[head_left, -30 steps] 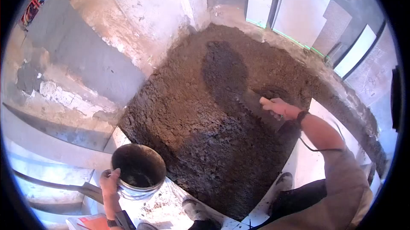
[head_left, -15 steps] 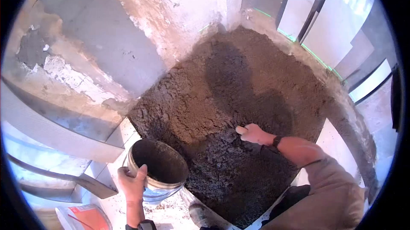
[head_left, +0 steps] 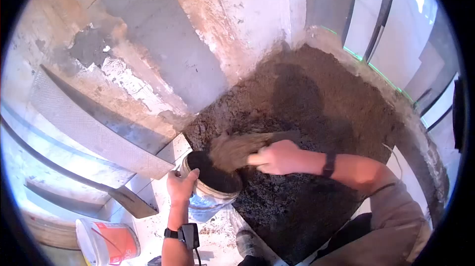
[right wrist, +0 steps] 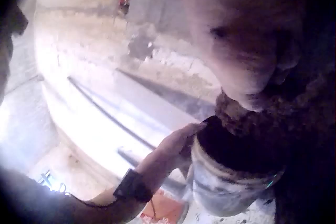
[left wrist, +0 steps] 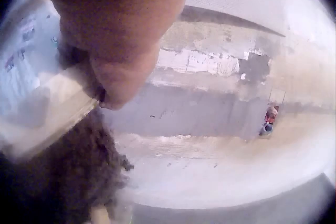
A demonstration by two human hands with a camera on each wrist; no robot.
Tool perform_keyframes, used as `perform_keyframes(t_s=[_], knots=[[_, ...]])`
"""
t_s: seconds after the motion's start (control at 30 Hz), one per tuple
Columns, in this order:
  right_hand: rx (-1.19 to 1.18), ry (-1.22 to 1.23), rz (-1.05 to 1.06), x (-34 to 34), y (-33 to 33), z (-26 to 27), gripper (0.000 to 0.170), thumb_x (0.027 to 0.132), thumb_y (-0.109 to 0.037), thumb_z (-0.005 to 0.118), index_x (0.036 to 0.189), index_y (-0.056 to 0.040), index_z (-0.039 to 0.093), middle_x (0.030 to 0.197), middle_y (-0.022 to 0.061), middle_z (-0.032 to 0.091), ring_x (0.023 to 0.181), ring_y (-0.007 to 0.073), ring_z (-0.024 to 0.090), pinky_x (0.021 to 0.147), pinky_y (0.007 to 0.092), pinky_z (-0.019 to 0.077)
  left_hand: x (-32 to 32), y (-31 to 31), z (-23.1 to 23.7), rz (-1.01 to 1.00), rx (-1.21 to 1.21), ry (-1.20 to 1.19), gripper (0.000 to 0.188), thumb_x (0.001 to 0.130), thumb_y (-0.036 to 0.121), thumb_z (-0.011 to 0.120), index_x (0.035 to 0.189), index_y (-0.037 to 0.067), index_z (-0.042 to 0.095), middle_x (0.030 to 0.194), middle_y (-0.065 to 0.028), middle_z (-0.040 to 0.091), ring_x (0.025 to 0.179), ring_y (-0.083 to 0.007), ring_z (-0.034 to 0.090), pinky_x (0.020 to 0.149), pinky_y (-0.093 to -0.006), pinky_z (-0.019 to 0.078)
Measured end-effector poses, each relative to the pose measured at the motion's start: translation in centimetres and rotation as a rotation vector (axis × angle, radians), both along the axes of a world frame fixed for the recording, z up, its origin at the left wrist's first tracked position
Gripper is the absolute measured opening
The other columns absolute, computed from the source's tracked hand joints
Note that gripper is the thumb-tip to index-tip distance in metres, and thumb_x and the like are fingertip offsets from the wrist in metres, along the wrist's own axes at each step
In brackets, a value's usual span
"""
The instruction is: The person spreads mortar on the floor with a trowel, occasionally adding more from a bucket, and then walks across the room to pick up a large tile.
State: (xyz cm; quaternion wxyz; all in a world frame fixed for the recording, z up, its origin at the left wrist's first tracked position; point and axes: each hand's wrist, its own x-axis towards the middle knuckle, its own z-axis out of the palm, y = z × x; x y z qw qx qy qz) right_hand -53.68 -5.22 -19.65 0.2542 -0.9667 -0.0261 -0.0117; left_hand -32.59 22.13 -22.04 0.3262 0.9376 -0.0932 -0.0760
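Observation:
My left hand (head_left: 181,187) grips the rim of a bucket (head_left: 205,202), thumb over the edge; the bucket tilts toward the dark, crumbly mortar bed (head_left: 282,211). My right hand (head_left: 286,158) holds a trowel by its pale handle (head_left: 255,160), just above the bucket's right side. A brown, blurred heap of mortar (head_left: 230,152) lies at the trowel and overlaps the bucket mouth. Much of the blade is hidden by mortar. In the right wrist view, crumbly mortar (right wrist: 231,112) hangs under the hand above the bucket mouth.
A white and orange tub (head_left: 111,241) stands at lower left, near a long dark-edged board (head_left: 131,201). Tile pieces lean along the left wall (head_left: 99,122) and right wall (head_left: 363,19). A shoe (head_left: 246,241) stands at the mortar's edge.
The right hand has swept the trowel left across the mortar bed to the bucket, with mortar now at its mouth. The left hand keeps gripping the bucket, which has tipped toward the bed.

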Motion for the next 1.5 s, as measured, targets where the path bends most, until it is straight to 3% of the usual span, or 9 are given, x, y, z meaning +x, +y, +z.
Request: perform_keyframes(t_s=[0.2,0.37,0.5,0.57,0.67,0.93,1.13,1.27,1.5], knots=[[-0.199,0.057,0.12,3.4,2.8,0.5,0.011,0.077,-0.019,0.056,0.087,-0.0179,0.06,0.063,0.009,0.058,0.065,0.0303,0.064,0.048,0.0438,0.0449,-0.3,2.3,2.0,0.019,-0.12,0.129,0.063,0.062,0.033,0.083,0.097,-0.012,0.057,0.083,-0.0165,0.064,0.074,-0.0218,0.06,0.07,-0.0348,0.0502],[-0.101,0.419,-0.247,-10.8,-6.4,-3.3,0.025,0.078,-0.03,0.061,0.089,-0.0083,0.059,0.074,0.0202,0.062,0.071,0.0374,0.063,0.064,0.0486,0.0501,-0.1,4.1,1.1,-0.101,-0.009,-0.058,0.063,0.061,0.03,0.083,0.099,-0.013,0.057,0.08,-0.0143,0.062,0.072,-0.0214,0.059,0.068,-0.034,0.0493],[0.158,1.085,-0.275,-20.2,-6.8,-4.4,0.046,0.084,-0.028,0.052,0.127,-0.0146,0.043,0.075,0.0239,0.056,0.071,0.0373,0.061,0.066,0.0467,0.0484,2.0,4.8,0.7,-0.058,-0.076,0.029,0.056,0.06,0.022,0.083,0.097,-0.012,0.056,0.079,-0.0103,0.061,0.069,-0.0166,0.056,0.064,-0.0297,0.0476],[0.28,1.044,-0.205,-18.9,-4.5,-8.0,0.044,0.085,-0.031,0.052,0.125,-0.0152,0.043,0.072,0.0197,0.056,0.067,0.0345,0.059,0.064,0.0454,0.0484,1.8,3.8,1.6,-0.034,-0.144,0.101,0.052,0.061,0.019,0.084,0.093,-0.009,0.056,0.077,-0.0058,0.057,0.065,-0.012,0.052,0.059,-0.0261,0.0449],[0.653,0.67,-0.686,-8.1,0.0,-14.3,0.042,0.081,-0.038,0.063,0.069,0.0025,0.056,0.062,0.0156,0.052,0.057,0.0274,0.051,0.056,0.047,0.0426,1.9,3.0,1.2,-0.112,-0.144,0.041,0.05,0.061,0.019,0.084,0.092,-0.007,0.055,0.076,-0.0037,0.055,0.065,-0.0097,0.05,0.057,-0.0244,0.0429],[0.581,0.379,-0.786,-2.8,2.2,-21.1,0.036,0.073,-0.032,0.066,0.066,0.0023,0.055,0.058,0.0132,0.054,0.052,0.0273,0.052,0.053,0.0451,0.039,2.4,3.3,1.1,0.026,-0.222,0.124,0.048,0.063,0.018,0.083,0.093,-0.009,0.055,0.076,-0.0073,0.057,0.059,-0.0119,0.051,0.052,-0.0262,0.0439],[0.33,0.181,-0.537,-1.3,-0.8,-14.5,0.036,0.072,-0.034,0.063,0.074,0.0013,0.058,0.065,0.0203,0.058,0.062,0.0362,0.06,0.058,0.0502,0.0435,2.2,1.6,2.7,0.033,-0.273,0.175,0.053,0.064,0.018,0.082,0.098,-0.01,0.053,0.077,-0.0083,0.056,0.055,-0.0117,0.052,0.046,-0.0263,0.0431],[0.193,0.341,-0.313,3.6,3.6,0.5,0.023,0.076,-0.024,0.059,0.093,-0.0082,0.061,0.079,0.021,0.063,0.074,0.0373,0.065,0.061,0.0506,0.0482,4.3,2.4,-0.5,0.005,-0.224,0.109,0.061,0.061,0.024,0.084,0.1,-0.012,0.054,0.081,-0.0121,0.058,0.06,-0.016,0.055,0.05,-0.0304,0.0462],[0.043,-0.038,-0.072,8.0,9.9,-4.2,0.022,0.071,-0.012,0.058,0.092,-0.0154,0.065,0.074,0.0128,0.064,0.073,0.0361,0.065,0.056,0.0473,0.0472,4.3,3.1,-0.2,-0.026,-0.2,0.034,0.06,0.059,0.028,0.083,0.094,-0.013,0.057,0.086,-0.014,0.062,0.076,-0.0197,0.057,0.07,-0.0318,0.0487]])
